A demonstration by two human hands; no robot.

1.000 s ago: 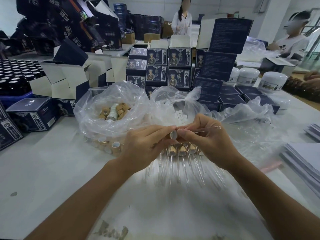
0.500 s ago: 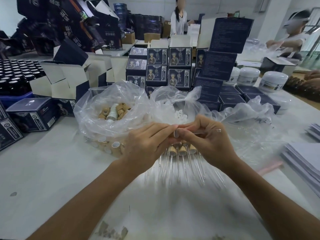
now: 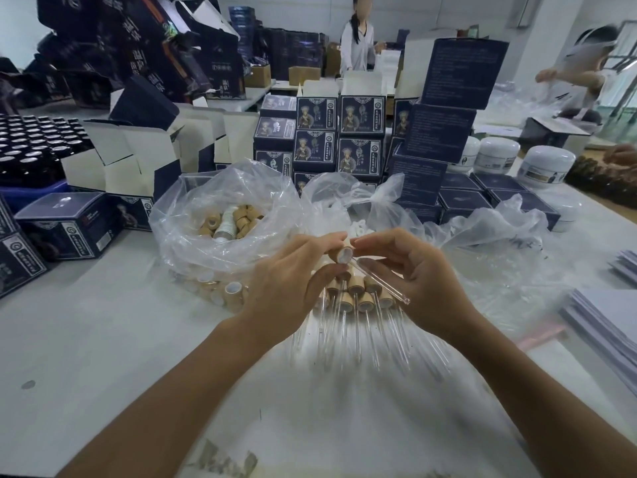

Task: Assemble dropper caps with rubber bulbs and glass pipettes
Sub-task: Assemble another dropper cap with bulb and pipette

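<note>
No writing on the dark blue boxes (image 3: 360, 115) could be read; they showed only a costumed figure. Nearer than those boxes, the left hand (image 3: 293, 288) pinched a wooden dropper cap (image 3: 344, 254), its white liner showing. The right hand (image 3: 410, 270) touched the cap's rim, with the glass pipette (image 3: 381, 283) slanting across its palm. Finished droppers (image 3: 355, 298) lay just below the cap.

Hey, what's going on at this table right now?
A person is assembling droppers. The left hand grips a wooden dropper cap, while the right hand holds a glass pipette that runs from the cap's white opening. Finished droppers lie in a row on the table below the hands. A clear plastic bag of loose caps sits to the left.
</note>
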